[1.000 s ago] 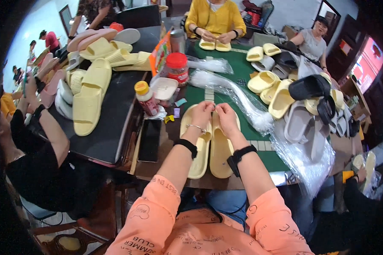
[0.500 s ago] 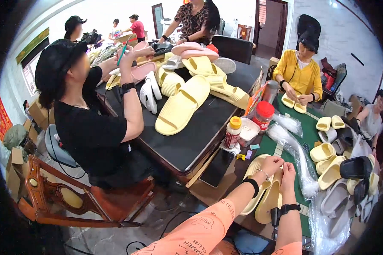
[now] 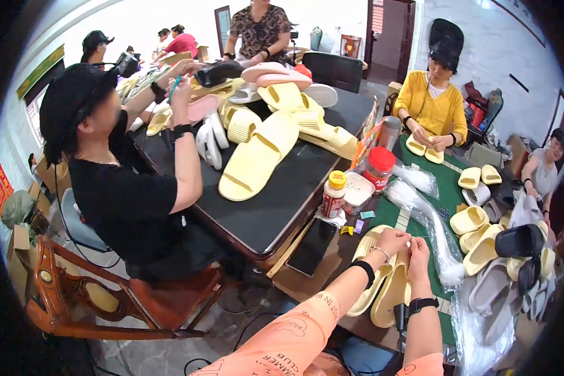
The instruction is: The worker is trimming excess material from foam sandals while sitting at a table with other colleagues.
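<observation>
A pair of pale yellow slippers (image 3: 392, 299) lies side by side on the table in front of me, their far ends partly hidden by my hands. Over those far ends my left hand (image 3: 391, 240) pinches its thumb and fingers together. Right beside it, almost touching, my right hand (image 3: 418, 255) is closed in a similar pinch. Whatever sits between the fingertips is too small to make out. Just right of my hands lies a clear plastic bag of thin white strands (image 3: 437, 241).
Left of my arms are a black phone (image 3: 312, 246), a yellow-capped bottle (image 3: 334, 195) and a red-lidded jar (image 3: 379, 168). Slippers (image 3: 482, 247) pile up at the right. Co-workers sit beyond the green mat and by the black table (image 3: 257, 219), which bears a heap of slippers (image 3: 260, 156).
The view has shifted slightly. My hands stay pinched together over the slippers. At the left, the co-worker in black has turned the head and moved both hands near a dark slipper.
</observation>
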Available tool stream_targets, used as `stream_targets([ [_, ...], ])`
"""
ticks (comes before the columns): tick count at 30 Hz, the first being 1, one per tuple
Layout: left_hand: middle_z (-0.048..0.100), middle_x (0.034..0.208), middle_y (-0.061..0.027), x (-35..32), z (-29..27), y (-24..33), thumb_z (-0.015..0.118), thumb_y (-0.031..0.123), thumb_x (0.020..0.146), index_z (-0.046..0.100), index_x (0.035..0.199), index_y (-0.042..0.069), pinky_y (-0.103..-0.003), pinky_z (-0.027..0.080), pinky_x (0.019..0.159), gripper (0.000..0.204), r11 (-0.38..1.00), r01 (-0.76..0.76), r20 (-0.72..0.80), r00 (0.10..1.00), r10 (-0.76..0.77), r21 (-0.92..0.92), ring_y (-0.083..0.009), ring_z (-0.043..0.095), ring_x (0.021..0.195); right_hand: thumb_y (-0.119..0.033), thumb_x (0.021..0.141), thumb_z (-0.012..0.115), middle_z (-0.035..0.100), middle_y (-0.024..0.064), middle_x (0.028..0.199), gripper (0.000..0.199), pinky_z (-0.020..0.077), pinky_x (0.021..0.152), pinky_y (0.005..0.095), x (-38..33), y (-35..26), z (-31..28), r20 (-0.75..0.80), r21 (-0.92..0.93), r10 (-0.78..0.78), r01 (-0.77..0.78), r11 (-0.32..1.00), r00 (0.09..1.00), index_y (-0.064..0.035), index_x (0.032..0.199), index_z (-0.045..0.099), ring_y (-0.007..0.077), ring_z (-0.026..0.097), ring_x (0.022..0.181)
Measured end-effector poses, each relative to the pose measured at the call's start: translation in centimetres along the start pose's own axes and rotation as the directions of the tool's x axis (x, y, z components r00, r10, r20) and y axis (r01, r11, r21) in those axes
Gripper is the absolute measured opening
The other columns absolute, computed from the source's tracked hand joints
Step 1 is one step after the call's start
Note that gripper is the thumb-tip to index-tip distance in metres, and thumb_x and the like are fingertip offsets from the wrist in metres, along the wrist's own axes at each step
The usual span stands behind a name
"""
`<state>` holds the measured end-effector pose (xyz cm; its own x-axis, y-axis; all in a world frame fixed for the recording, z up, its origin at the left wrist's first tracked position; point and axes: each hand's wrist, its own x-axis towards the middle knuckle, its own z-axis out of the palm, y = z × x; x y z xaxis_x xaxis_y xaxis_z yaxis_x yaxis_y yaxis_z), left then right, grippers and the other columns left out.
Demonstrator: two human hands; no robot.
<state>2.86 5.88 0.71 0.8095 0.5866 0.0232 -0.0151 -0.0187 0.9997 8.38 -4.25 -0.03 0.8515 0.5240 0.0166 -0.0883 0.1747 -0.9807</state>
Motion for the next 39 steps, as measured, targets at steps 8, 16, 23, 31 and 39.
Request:
stream_targets([
  [8,0.062,0.061,-0.0063,0.0,-0.5,0.0,0.060,0.024,0.070,0.065,0.075,0.002,-0.023,0.045,0.056,0.023,0.998,0.021,0.026,0.999,-0.023,0.052,-0.0121,0.058,0.056,-0.010,0.085,0.046,0.046,-0.0047,0.063,0.010,0.0299,0.046,0.0167,-0.5,-0.6,0.5,0.007,0.001,0.028,-0.028,1.000,1.000,-0.0066,0.076,0.050,0.0024,0.037,0.052],
  [16,0.059,0.058,-0.0029,0.4,-0.1,-0.2,0.059,0.018,0.071,0.065,0.070,0.000,-0.021,0.042,0.053,0.019,0.999,0.040,0.030,0.999,-0.039,-0.015,-0.0070,0.053,0.054,-0.009,0.084,0.046,0.046,-0.0041,0.063,0.010,0.0318,0.048,0.0184,0.2,0.2,0.0,0.004,0.011,0.013,-0.013,1.000,1.000,-0.0068,0.075,0.050,0.0036,0.037,0.053],
  [23,0.060,0.060,-0.0037,0.5,-0.2,-0.3,0.060,0.017,0.071,0.064,0.073,-0.001,-0.021,0.043,0.053,0.019,1.000,0.003,0.033,0.999,-0.004,0.019,-0.0081,0.054,0.055,-0.008,0.083,0.046,0.040,-0.0045,0.057,0.011,0.0311,0.046,0.0177,0.0,-0.3,0.7,-0.043,-0.012,0.038,-0.039,0.999,0.998,-0.0073,0.072,0.047,0.0037,0.035,0.049],
  [31,0.060,0.061,-0.0039,-0.2,-0.1,0.1,0.060,0.015,0.070,0.064,0.075,-0.002,-0.021,0.043,0.054,0.018,0.998,0.059,0.059,0.996,-0.060,0.021,-0.0084,0.054,0.056,-0.007,0.085,0.043,0.042,-0.0037,0.059,0.012,0.0372,0.050,0.0180,-0.2,0.2,0.4,-0.048,-0.023,0.011,-0.012,1.000,0.999,-0.0065,0.074,0.047,0.0044,0.036,0.049],
  [39,0.059,0.067,-0.0153,1.1,0.6,-3.0,0.053,0.027,0.072,0.063,0.076,0.005,-0.033,0.045,0.056,0.024,0.961,-0.104,-0.055,0.991,0.122,0.257,-0.0237,0.059,0.061,-0.012,0.075,0.054,0.056,0.0102,0.078,0.018,0.0427,0.068,0.0279,-0.3,-1.4,1.3,-0.018,-0.566,-0.260,0.205,0.799,0.965,0.0012,0.088,0.052,0.0183,0.053,0.073],
])
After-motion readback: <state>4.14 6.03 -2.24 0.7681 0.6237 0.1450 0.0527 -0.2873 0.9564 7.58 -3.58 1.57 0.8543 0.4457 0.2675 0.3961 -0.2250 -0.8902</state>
